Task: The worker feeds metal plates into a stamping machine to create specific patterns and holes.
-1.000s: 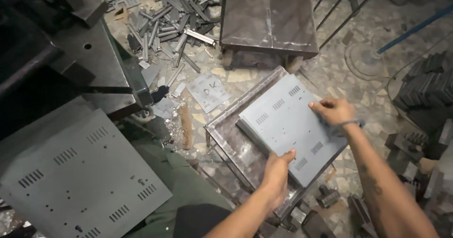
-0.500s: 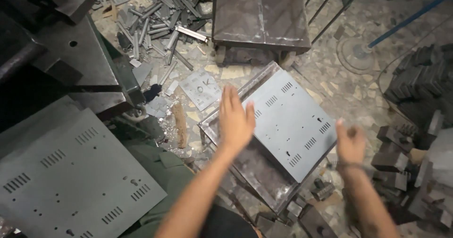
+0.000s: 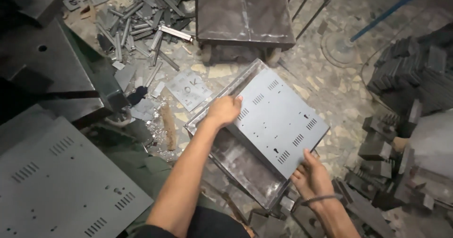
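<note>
Left hand (image 3: 225, 110) gripping the grey perforated metal panel (image 3: 278, 120) at its far edge, right hand (image 3: 311, 176) clasping its near corner, metal tray (image 3: 236, 167) beneath.

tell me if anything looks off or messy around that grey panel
The grey panel lies askew on its tray, turned off the tray's edges, with the left hand on its near-left edge and the right hand at its lower corner. Metal strips lie scattered in a loose heap on the floor.
</note>
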